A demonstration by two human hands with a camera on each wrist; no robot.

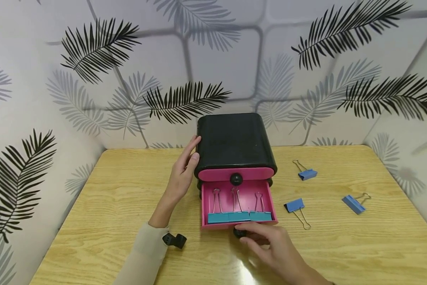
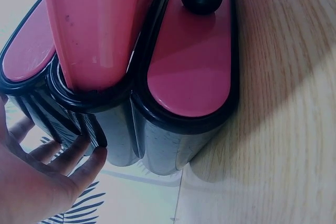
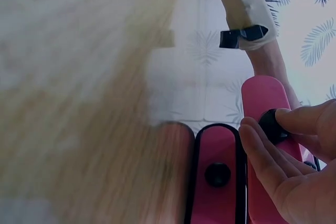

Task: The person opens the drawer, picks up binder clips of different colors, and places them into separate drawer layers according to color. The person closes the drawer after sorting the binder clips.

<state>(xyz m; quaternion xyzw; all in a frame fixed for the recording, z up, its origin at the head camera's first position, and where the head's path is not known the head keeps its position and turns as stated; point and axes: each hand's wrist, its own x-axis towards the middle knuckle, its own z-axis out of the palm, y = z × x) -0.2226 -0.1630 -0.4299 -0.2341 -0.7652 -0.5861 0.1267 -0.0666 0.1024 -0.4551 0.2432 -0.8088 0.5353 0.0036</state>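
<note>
A black drawer box [image 1: 235, 138] with pink drawers stands on the table. Its middle drawer [image 1: 203, 206] is pulled out, and three teal binder clips [image 1: 239, 216] lie in a row along the drawer's front, handles toward the back. My right hand [image 1: 275, 244] pinches that drawer's round black knob [image 3: 272, 127] between thumb and fingers. My left hand [image 1: 180, 176] rests against the box's left side with fingers extended. In the left wrist view, the fingertips [image 2: 94, 163] touch the black side wall. The top and bottom drawers [image 2: 191, 72] are closed.
To the right of the box lie three blue binder clips: one farther back [image 1: 307, 174], one close to the drawer [image 1: 294, 205] and one farther right [image 1: 354, 204]. A leaf-patterned wall [image 1: 220, 67] stands behind the wooden table [image 1: 128, 190].
</note>
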